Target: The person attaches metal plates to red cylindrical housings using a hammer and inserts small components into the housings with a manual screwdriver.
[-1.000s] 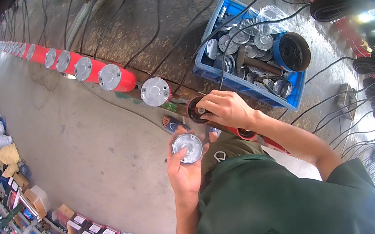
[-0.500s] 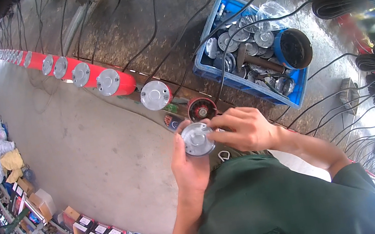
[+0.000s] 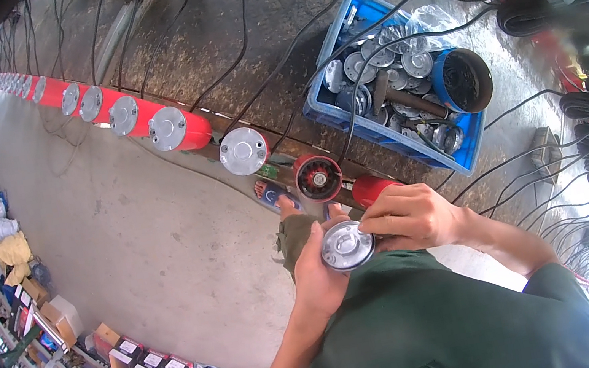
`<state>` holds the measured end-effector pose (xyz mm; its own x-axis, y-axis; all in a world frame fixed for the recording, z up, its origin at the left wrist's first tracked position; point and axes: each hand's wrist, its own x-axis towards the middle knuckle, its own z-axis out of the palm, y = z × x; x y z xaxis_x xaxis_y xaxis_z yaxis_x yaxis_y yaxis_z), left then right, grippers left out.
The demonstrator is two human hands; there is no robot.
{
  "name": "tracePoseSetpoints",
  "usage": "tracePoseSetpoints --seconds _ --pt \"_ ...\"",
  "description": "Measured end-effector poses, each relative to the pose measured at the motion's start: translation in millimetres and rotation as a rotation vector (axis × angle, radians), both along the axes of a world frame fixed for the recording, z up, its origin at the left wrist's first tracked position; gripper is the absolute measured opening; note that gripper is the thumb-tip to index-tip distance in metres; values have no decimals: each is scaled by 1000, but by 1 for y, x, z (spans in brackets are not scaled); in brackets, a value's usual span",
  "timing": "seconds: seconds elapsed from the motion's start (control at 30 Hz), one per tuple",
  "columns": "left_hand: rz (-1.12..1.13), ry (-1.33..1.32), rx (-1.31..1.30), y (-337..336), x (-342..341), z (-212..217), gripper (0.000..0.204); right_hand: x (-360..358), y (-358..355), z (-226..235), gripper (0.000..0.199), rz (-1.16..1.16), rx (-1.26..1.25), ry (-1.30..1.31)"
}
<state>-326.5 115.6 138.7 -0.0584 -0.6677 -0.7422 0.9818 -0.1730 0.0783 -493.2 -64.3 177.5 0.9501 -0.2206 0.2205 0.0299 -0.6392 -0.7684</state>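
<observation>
The left hand (image 3: 316,274) is clamped around a round metal end cap (image 3: 347,245), silver face up, in front of the person's green shirt (image 3: 437,308). The right hand (image 3: 417,217) has its fingers bent at the cap's right edge; whether they pinch it cannot be told. Just beyond the hands stands an uncovered red cylinder (image 3: 319,178), its dark, slotted interior showing. A capped red cylinder (image 3: 243,151) is to its left, heading a row along the workbench (image 3: 269,26). Farther out, a blue plastic crate (image 3: 394,143) holds loose metal caps and a hammer (image 3: 414,103).
</observation>
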Motion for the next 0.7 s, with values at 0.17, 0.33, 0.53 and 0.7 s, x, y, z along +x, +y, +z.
tracePoseSetpoints --seconds 0.17,0.33,0.53,0.7 --pt "33 -50 10 0 -7 -2 45 -3 4 1 50 5 -70 -4" --pt "22 -131 -70 3 -6 -5 43 -2 7 -2 44 -39 -85 -25" --pt "-6 -69 -14 1 -5 -3 44 -2 4 0 35 22 -213 -73" --pt "-106 42 -56 4 1 1 48 -2 1 -1 34 65 -205 -89"
